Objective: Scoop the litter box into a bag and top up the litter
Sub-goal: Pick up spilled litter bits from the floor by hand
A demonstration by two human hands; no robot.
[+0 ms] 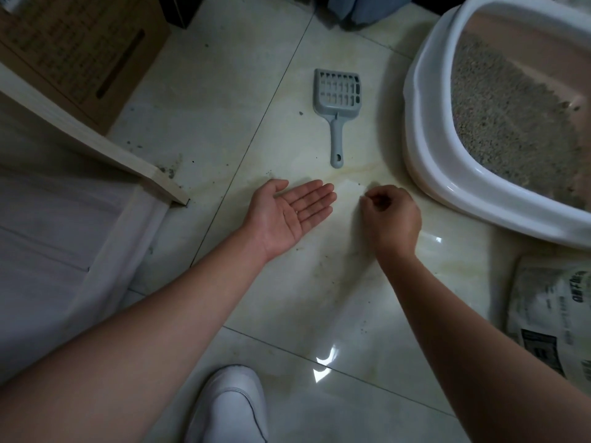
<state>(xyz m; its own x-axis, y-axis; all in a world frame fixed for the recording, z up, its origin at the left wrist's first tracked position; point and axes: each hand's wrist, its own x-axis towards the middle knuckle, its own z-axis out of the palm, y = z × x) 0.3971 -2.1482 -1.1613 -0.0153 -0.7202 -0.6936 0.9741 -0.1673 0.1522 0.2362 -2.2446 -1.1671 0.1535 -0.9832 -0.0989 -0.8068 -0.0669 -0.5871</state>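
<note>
The grey slotted litter scoop (337, 105) looks light, rigid plastic; take its handle. Left hand (287, 215) lies open-palmed and empty, while the right hand (388, 215) is curled, and I cannot tell if it pinches anything

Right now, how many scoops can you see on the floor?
1. The grey scoop lies flat on the floor tiles, left of the litter box, beyond both hands, handle pointing toward the person. Another could be hidden outside the view.

Left hand (289, 212) lies flat, palm up; right hand (388, 215) loosely curled.
</note>
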